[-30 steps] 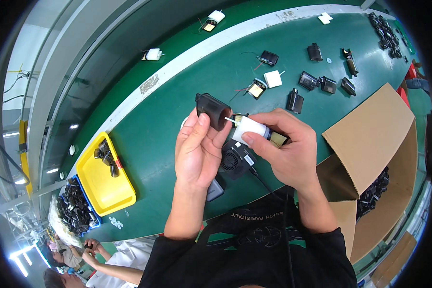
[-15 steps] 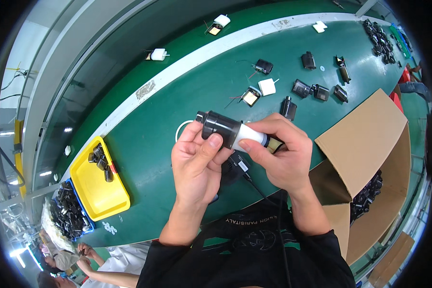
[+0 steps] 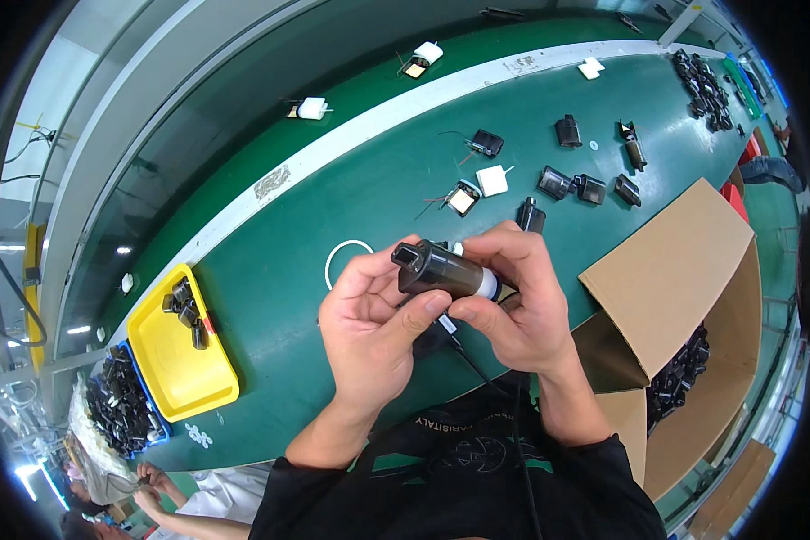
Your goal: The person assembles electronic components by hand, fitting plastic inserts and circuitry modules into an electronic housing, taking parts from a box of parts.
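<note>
Between my hands is a dark translucent housing (image 3: 443,273) with a short spout on its left end. It is fitted over a white cylinder (image 3: 489,284), and only a white band of that shows at the right end. My left hand (image 3: 364,324) closes its fingers and thumb round the spout end. With thumb and fingers, my right hand (image 3: 524,301) grips the white cylinder's end. The part's far right tip is hidden by the right fingers. Below the hands, a dark device with a black cable (image 3: 466,353) is partly covered.
Left stands a yellow tray (image 3: 214,389) holding several dark caps, beside a blue crate of black parts (image 3: 121,396). An open cardboard box (image 3: 670,270) with black parts is at right. Several dark housings (image 3: 569,131) and a white pouch-like piece (image 3: 492,180) lie beyond my hands. A co-worker's arm (image 3: 189,517) shows lower left.
The dark housing has slid rightward over the white cylinder, covering most of it. My hands have come closer together.
</note>
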